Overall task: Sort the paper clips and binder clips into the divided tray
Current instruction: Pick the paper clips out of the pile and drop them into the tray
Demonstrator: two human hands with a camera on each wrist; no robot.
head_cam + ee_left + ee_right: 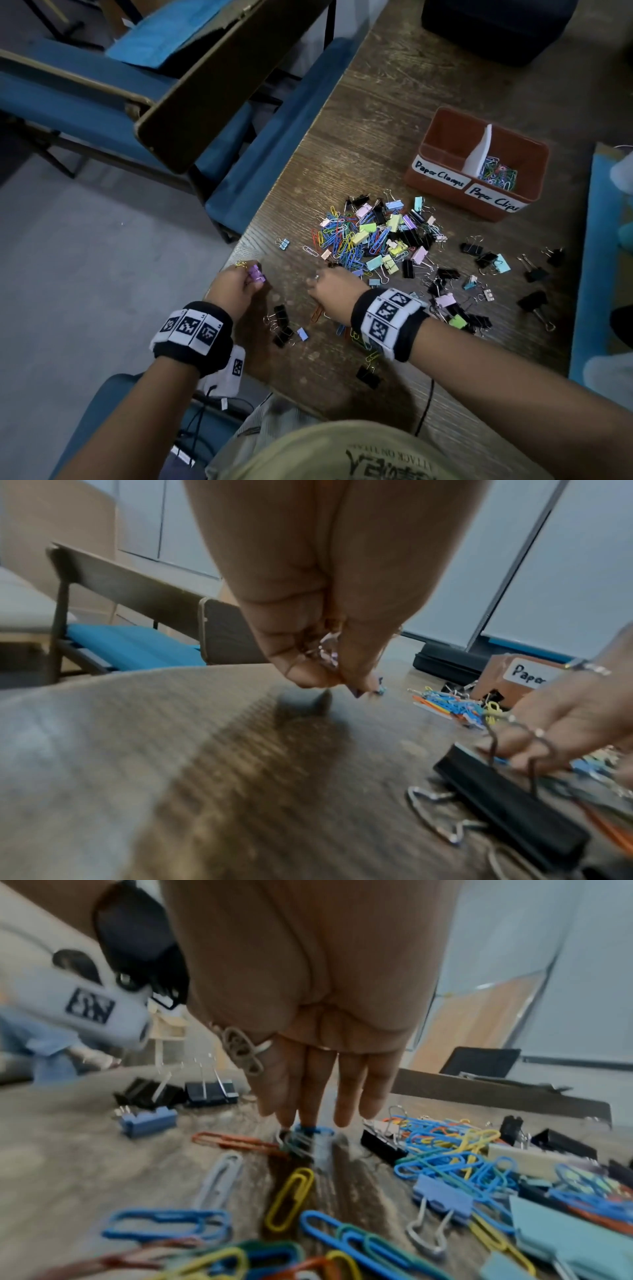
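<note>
While most of the stock is unsorted, I log the job as early-stage. Tray (527,202) sits at far side of worktop (376,102), two sections, labelled "Paper Clamps" and "Paper Clips". Clips section holds a small heap of paper clips (498,173); clamps section shows nothing that I can see, though its floor is partly hidden by the wall. Main pile (373,236) of mixed paper clips and binder clips lies between tray and hands, approx. mid-worktop, with strays spread to the right and near edge.

Left hand (236,286): clenched round a purple binder clip (256,274), near worktop's left edge; a gold-coloured wire bit shows at the knuckles, item unclear. Right hand (334,291): fingers straight, pointing down, tips (287,1112) on a few loose paper clips (301,1139) at the pile's near edge; nothing held as far as I can see.

Remaining, in my judgement: nearly all binder clips, bulk of paper clips.
</note>
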